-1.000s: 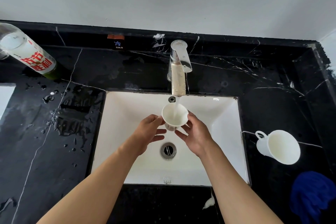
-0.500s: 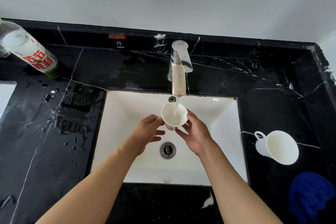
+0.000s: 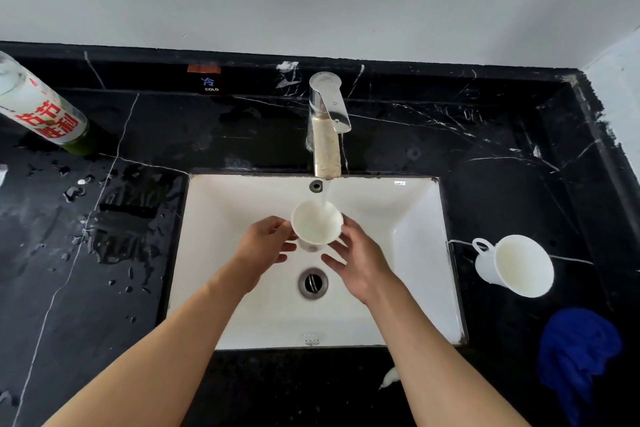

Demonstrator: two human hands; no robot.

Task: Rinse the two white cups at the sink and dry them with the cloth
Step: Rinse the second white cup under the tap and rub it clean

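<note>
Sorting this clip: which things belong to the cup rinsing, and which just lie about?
Job: cup under the water, left hand, right hand, tap, sink, second cup, blue cloth.
Lying about: bottle.

The bottle (image 3: 41,114) at the counter's (image 3: 104,288) far left is cut off by the picture's edge, its top unseen. The blue cloth (image 3: 581,354) runs off the bottom right. The left hand (image 3: 263,246) and right hand (image 3: 360,263) hide the held cup's (image 3: 317,224) lower sides and handle.
</note>
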